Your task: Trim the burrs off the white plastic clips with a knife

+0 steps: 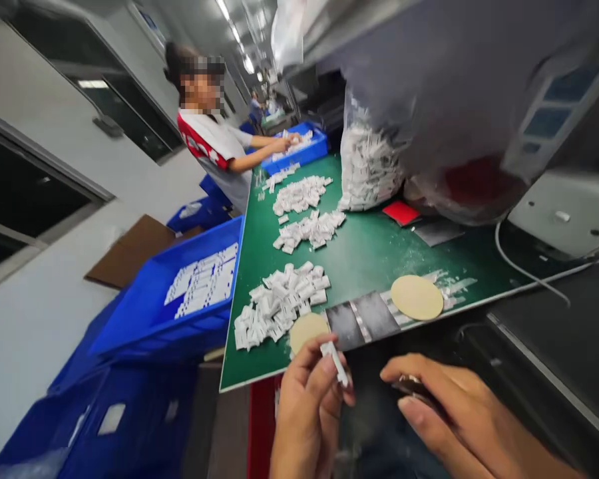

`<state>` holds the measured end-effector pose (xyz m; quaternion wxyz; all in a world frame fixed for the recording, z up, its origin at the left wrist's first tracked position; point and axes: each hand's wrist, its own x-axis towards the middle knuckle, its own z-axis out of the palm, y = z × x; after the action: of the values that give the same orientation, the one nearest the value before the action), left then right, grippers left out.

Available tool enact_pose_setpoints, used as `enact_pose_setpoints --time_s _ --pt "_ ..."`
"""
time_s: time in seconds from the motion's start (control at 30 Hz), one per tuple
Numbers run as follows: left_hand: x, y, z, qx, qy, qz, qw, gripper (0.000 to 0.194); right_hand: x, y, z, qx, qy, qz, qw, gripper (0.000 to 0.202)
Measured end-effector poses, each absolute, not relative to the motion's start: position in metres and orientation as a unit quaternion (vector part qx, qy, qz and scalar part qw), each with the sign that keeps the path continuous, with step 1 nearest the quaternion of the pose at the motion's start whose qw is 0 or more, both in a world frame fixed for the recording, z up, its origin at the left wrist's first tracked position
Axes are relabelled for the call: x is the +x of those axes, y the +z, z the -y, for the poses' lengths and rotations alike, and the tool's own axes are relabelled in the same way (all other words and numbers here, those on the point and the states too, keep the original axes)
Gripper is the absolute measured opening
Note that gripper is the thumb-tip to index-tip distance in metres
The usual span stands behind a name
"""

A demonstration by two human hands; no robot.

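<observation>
My left hand (304,402) pinches a small white plastic piece (335,364) between thumb and fingers, just off the near edge of the green table. To the right, my right hand (459,406) is curled, thumb under the fingers, around something dark and shiny that is mostly hidden. The two hands are apart. Behind the left hand lies a round cream-coloured pad (307,330) on the table edge. A heap of similar white pieces (282,299) sits just beyond it.
On the green table (364,256) lie more white heaps (309,229), a second round pad (416,297) and a clear bag (372,163) full of white pieces. A blue crate (150,286) stands left. Across the table, a person (214,146) reaches into a blue tray (304,154).
</observation>
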<state>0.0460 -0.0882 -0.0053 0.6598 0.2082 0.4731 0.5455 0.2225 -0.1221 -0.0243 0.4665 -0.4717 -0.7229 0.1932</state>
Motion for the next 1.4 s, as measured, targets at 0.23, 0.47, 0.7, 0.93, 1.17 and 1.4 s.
enact_pose_setpoints --time_s 0.23,0.47,0.7,0.93,1.17,1.4 --pt "0.038 -0.001 0.085 0.219 0.512 -0.457 0.693 0.022 0.212 -0.009 0.075 -0.41 -0.011 0.83 0.378 0.051" --pt "0.034 -0.005 0.084 0.225 0.493 -0.502 0.674 0.024 0.206 -0.016 0.07 -0.435 -0.11 0.831 0.328 0.055" --pt "0.039 -0.005 0.086 0.216 0.502 -0.508 0.666 0.023 0.206 -0.02 0.07 -0.456 -0.135 0.82 0.319 0.055" --pt "0.041 -0.006 0.084 0.204 0.522 -0.49 0.667 0.02 0.206 -0.022 0.073 -0.459 -0.137 0.809 0.34 0.05" --pt "0.043 -0.005 0.085 0.195 0.515 -0.49 0.676 0.02 0.207 -0.021 0.074 -0.45 -0.151 0.811 0.341 0.05" --pt "0.044 -0.004 0.084 0.197 0.521 -0.487 0.672 0.02 0.203 -0.026 0.075 -0.43 -0.118 0.816 0.368 0.051"
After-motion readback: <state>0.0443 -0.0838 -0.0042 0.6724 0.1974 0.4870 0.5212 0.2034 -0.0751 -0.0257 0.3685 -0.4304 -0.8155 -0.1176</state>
